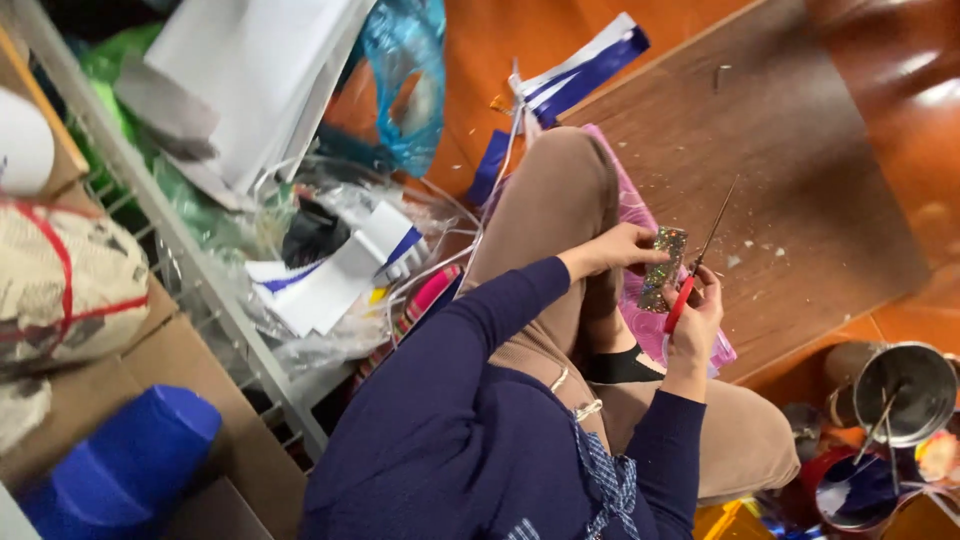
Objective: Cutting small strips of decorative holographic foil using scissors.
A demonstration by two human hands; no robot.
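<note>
I see my left hand (625, 245) pinching the top end of a glittery strip (663, 268), fingers closed on it, strip held upright above my lap. My right hand (697, 310) is closed around the red handles of the scissors (695, 270); their thin blades point up past the strip's right edge, right beside it, whether touching I can't tell. Both hands sit over a pink sheet (640, 215) draped on my knee, near the left edge of a dark wooden board (800, 170) that has small scraps scattered on it. Off the board's near right corner stands a metal tin (903, 390) with sticks in it. To my left, a white wire rack (190, 250) is packed with plastic bags and white sheets, and a blue cup (125, 465) lies on cardboard below it.
</note>
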